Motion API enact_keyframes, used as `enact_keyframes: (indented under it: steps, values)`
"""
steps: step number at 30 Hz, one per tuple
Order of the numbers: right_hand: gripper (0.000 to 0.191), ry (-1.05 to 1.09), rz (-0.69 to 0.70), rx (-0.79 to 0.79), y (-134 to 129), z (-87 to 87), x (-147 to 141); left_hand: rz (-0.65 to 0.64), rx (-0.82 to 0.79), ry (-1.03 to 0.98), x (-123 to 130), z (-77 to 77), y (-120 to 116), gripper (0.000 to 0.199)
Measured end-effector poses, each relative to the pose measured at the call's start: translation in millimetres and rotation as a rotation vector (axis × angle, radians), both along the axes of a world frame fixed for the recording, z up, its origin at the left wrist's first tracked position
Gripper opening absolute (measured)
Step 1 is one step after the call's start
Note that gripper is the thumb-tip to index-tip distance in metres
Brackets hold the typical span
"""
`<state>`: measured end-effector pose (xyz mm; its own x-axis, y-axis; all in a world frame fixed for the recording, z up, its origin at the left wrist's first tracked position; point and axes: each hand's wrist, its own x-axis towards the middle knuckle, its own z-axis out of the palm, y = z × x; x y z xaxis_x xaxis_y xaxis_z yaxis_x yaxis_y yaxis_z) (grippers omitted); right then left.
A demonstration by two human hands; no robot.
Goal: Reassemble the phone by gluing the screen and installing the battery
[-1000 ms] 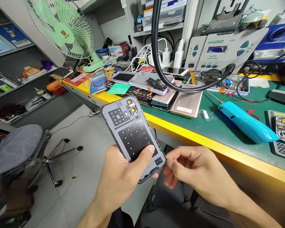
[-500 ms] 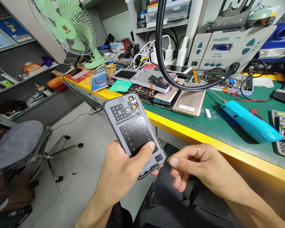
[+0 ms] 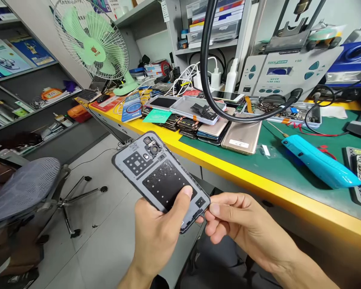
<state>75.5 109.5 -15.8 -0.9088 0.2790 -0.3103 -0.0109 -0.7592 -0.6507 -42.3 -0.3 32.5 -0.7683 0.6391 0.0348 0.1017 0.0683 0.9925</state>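
Observation:
A grey phone back cover (image 3: 140, 182), inner side up with a black panel and camera openings at its far end, is tilted above the floor in front of the bench. My left hand (image 3: 161, 230) is closed around its near end, thumb pressed on the black panel and fingertips showing underneath. Thumb and forefinger of my right hand (image 3: 239, 218) are pinched together right at the cover's lower right corner, the other fingers curled. What lies between those fingertips, if anything, is too small to make out.
Stacked phones (image 3: 242, 134) and a white tray (image 3: 180, 105) sit on the bench (image 3: 273, 172) ahead. A turquoise tool (image 3: 320, 162) lies to the right, before a hot-air station (image 3: 284, 74). A thick black hose (image 3: 203, 52) arches overhead. A green fan (image 3: 93, 50) and a chair (image 3: 30, 180) are leftward.
The cover has tipped further left, and its camera openings have turned from yellow to dark. My right fingertips have moved up against its corner. The view has shifted slightly.

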Motion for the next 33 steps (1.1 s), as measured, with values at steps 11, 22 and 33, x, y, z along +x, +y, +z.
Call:
enact_keyframes:
  steps: [11,22,33]
  values:
    - [0.016,-0.064,-0.172,0.037,-16.3,7.9,-9.0,0.172,0.159,0.301,14.9,-1.2,0.8,0.027]
    - [0.017,-0.026,-0.185,-0.037,-23.0,7.0,-9.6,0.213,0.163,0.237,12.7,-3.6,-1.7,0.025]
    - [0.019,-0.010,-0.209,-0.087,-25.8,5.0,-13.1,0.229,0.089,0.139,16.6,-2.5,-1.1,0.024]
